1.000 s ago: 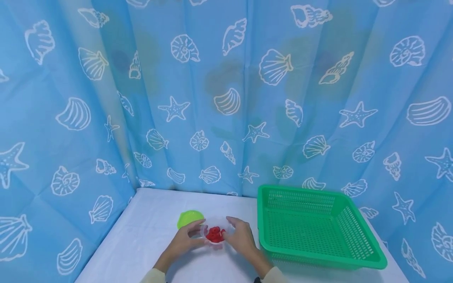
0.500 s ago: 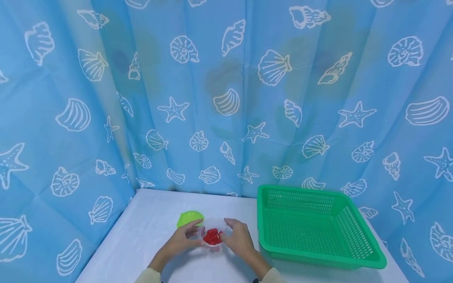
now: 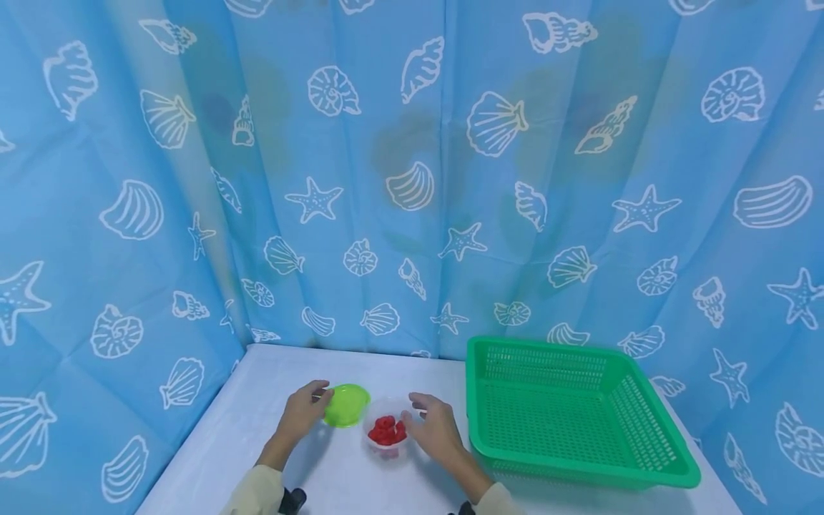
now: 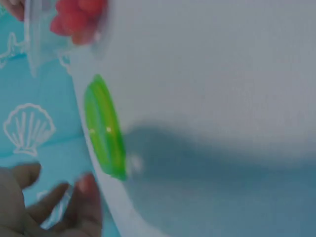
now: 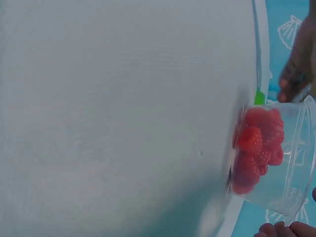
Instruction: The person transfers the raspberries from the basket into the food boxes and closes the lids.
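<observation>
— Where do we start, at the left hand (image 3: 301, 413)?

— Yes. In the head view we see its fingers (image 3: 320, 394) reaching to the near-left edge of the green lid (image 3: 347, 404) and meeting it. They look loosely bent; whether they pinch the rim or only touch it, we cannot tell. In the left wrist view the fingertips (image 4: 85, 189) sit just beside the lid (image 4: 104, 129), which shows edge-on, and that view is too blurred to settle it.

— And the right hand (image 3: 436, 428)?

— Its fingers (image 3: 418, 400) are spread and gently curved along the right side of the clear cup (image 3: 388, 431). We see them close against the cup's wall, but not closed round it. In the right wrist view only fingertips (image 5: 279, 229) show at the bottom edge, right by the cup's rim (image 5: 302, 163).

— What is in the cup?

— Red raspberries (image 3: 385, 430), heaped at its bottom; the right wrist view shows them clearly (image 5: 256, 148). The cup stands upright on the white table (image 3: 277, 400), between our two hands, with the lid lying flat just to its left.

— And further out?

— A green basket (image 3: 579, 422) sits on the table to the right of the right hand, near it. Behind everything hangs a blue curtain (image 3: 412, 179) printed with white shells and starfish.
</observation>
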Tool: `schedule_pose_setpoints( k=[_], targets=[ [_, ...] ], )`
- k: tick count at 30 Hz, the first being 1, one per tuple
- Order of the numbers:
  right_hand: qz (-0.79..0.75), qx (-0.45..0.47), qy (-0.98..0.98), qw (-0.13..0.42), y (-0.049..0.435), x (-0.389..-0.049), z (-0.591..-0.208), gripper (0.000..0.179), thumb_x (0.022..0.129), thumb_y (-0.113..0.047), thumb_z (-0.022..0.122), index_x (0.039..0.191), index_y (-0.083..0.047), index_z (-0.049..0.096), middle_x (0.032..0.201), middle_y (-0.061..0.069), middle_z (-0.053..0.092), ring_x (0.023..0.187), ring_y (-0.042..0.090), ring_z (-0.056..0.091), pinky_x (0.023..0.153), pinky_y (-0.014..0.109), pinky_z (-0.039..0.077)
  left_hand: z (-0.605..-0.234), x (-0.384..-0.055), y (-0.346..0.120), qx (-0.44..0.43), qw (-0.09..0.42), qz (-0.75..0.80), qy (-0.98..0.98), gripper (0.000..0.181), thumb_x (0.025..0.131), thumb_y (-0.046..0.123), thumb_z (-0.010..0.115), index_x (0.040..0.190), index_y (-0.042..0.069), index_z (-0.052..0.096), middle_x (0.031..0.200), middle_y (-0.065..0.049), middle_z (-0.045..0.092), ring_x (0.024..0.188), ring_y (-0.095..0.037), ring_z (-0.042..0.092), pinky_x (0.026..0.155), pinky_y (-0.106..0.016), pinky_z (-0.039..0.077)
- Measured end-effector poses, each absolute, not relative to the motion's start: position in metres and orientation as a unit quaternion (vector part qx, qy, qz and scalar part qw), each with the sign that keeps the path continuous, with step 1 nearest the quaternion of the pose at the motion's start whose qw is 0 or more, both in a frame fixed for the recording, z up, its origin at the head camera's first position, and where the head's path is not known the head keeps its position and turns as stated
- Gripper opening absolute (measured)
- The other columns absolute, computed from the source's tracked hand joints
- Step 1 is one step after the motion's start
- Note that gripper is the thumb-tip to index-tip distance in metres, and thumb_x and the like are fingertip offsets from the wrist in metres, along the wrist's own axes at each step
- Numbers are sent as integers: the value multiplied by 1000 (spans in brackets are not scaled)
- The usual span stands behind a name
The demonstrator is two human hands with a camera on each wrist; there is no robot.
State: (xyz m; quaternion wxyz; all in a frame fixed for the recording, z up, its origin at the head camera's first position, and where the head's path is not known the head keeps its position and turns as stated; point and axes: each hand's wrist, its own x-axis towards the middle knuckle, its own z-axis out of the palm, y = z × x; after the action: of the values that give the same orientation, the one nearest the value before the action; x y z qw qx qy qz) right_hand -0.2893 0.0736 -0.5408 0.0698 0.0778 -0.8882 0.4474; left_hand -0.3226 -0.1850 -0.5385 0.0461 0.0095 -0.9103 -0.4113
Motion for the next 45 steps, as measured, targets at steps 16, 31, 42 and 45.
schedule_pose_setpoints(
  k=[16, 31, 42, 45],
  targets=[
    [526, -22, -850, 14, 72, -308, -551, 57, 98, -48, 52, 130, -1, 59, 125, 15, 63, 120, 36, 56, 92, 51, 52, -537, -339, -161, 142, -78, -564, -810, 67, 103, 44, 33, 125, -17, 49, 112, -27, 63, 102, -35, 64, 87, -41, 55],
    [611, -86, -785, -46, 68, -332, -548, 78, 101, -58, 28, 139, 8, 45, 138, 25, 51, 127, 40, 49, 97, 46, 49, -535, -362, -138, 125, -150, -631, -750, 87, 99, 62, 28, 133, -16, 44, 124, -27, 58, 114, -36, 59, 91, -45, 53],
    [577, -106, -808, -57, 66, -334, -547, 62, 99, -60, 30, 80, -6, 52, 76, 9, 48, 73, 21, 51, 66, 32, 45, -539, -359, -143, 118, -190, -701, -677, 88, 97, 66, 29, 134, -13, 46, 129, -28, 57, 119, -38, 57, 96, -55, 48],
    [576, -123, -806, -58, 65, -334, -546, 61, 99, -59, 32, 82, -5, 54, 76, 9, 49, 72, 22, 51, 66, 32, 46, -542, -358, -144, 114, -193, -705, -673, 91, 96, 68, 27, 135, -13, 46, 130, -27, 57, 120, -38, 57, 98, -53, 47]
  ],
)
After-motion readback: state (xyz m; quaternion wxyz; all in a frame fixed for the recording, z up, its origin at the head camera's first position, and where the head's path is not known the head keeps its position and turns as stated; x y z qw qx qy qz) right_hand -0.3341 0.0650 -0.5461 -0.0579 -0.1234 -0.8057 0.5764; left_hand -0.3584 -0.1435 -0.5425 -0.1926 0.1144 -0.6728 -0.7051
